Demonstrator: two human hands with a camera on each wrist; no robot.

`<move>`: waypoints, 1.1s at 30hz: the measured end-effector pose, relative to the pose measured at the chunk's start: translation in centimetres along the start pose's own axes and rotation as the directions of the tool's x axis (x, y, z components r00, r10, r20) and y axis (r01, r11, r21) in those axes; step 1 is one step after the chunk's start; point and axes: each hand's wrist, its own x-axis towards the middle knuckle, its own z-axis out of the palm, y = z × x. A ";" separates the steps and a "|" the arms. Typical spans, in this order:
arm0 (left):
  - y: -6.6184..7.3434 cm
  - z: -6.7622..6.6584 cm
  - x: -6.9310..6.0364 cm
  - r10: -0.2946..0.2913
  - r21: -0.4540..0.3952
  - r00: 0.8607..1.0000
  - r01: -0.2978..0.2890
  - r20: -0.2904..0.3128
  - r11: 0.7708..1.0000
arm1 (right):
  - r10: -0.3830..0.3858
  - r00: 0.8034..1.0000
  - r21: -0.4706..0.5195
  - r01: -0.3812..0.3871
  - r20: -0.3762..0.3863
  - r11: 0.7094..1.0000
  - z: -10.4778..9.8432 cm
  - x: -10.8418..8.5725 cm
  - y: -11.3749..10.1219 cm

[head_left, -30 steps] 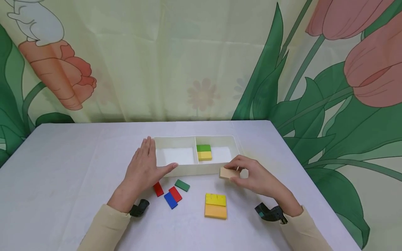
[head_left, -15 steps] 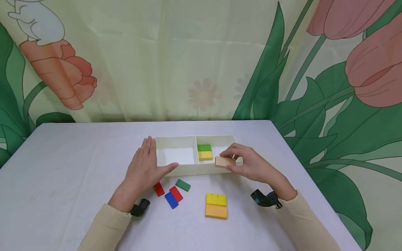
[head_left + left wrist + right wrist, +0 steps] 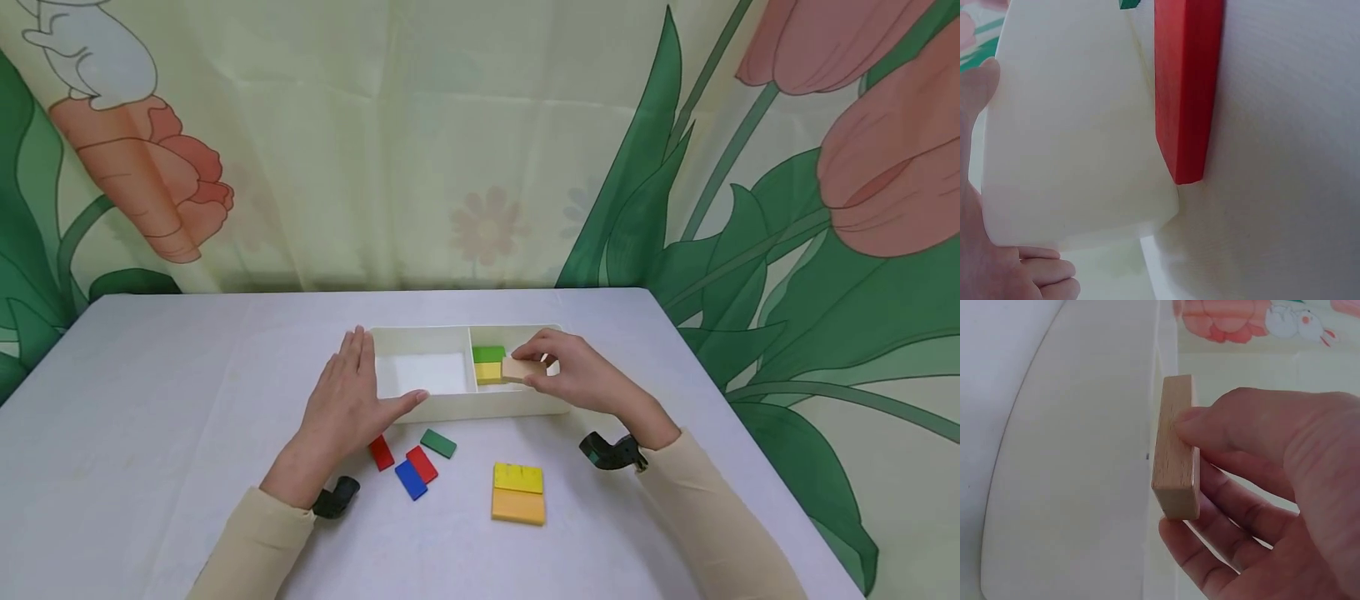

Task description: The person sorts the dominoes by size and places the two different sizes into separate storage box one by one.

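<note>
The right hand pinches a wood block between thumb and fingers, holding it over the right compartment of a white box; in the right wrist view the thumb presses one long narrow face. In the head view the block overlaps the right edge of a yellow block, but whether the two touch I cannot tell. That yellow block and a light green block sit together against the divider. The left hand is spread wide at the box's left end, fingers straight, thumb reaching along the near wall to its rim. On the white table in front of the box lie a red block near the left hand, a dark green block, and a second red block touching a blue block. Farther right, a second yellow block lies against an orange block. Behind the table hangs a printed curtain
</note>
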 end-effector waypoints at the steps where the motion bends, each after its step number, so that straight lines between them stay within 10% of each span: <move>1: 0.0 0.0 0.0 0.000 0.002 1.000 0.000 -0.001 1.000 | 0.009 1.000 -0.002 -0.009 0.006 1.000 0.1 0.2 0.0; 33: 0.0 0.1 0.1 -0.010 0.008 1.000 0.010 0.000 1.000 | 0.024 0.952 -0.044 -0.011 0.304 0.999 2.2 5.1 1.4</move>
